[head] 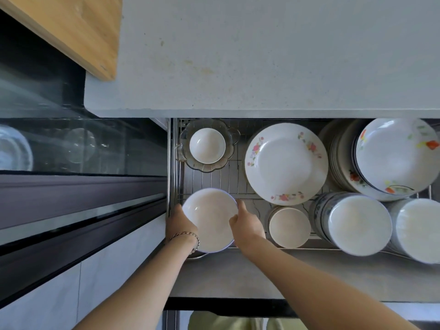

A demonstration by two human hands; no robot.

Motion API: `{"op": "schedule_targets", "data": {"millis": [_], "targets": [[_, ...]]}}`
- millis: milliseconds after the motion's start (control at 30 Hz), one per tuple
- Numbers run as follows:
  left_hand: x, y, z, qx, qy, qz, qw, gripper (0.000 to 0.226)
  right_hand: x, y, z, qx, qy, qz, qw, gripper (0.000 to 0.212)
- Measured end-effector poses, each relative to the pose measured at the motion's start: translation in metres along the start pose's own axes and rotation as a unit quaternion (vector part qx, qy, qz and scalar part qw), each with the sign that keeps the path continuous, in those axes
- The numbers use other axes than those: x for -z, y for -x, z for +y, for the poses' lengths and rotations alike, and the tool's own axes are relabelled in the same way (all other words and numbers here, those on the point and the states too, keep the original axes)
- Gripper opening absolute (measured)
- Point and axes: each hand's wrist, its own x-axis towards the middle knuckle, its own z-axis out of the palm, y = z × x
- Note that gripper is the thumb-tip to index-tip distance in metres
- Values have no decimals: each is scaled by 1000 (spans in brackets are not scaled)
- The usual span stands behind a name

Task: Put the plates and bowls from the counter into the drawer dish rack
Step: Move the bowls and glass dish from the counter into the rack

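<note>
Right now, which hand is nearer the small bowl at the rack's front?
Right. The right hand is just left of the small bowl; the left hand is farther, beyond the held bowl.

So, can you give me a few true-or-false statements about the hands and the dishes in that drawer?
1. The left hand and right hand both hold the white bowl. True.
2. The small bowl at the back left sits inside a glass bowl. True.
3. The flowered plate stands upright on its edge. False: it lies face up.
4. The bracelet is on the right wrist. False: it is on the left wrist.
5. The drawer dish rack is pushed shut. False: it is pulled open.
</note>
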Motion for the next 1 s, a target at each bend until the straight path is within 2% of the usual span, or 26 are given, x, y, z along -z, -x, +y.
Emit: {"op": "schedule_targets", "data": {"millis": [267,400,500,667,867,1000], "targets": [[-10,9,-2,-40,-91,18,995,39,-10,-5,14,-42,-34,9,999,47],[-10,9,-3,-36,-95,17,995,36,-12,-8,18,-15,-25,12,1000,52],[-17,11,-3,-27,-107,19,994,42,-11,-3,19,14,-27,8,1000,51],[-24,16,5,24,4,-38,999,74,-7,-8,20,19,42,10,999,53],[-23,2,-6,65,67,-91,991,65,-2,-11,17,91,46,1,995,54],[-21,4,-6,63,72,-94,991,65,4,-13,19,73,59,-47,994,60]]}}
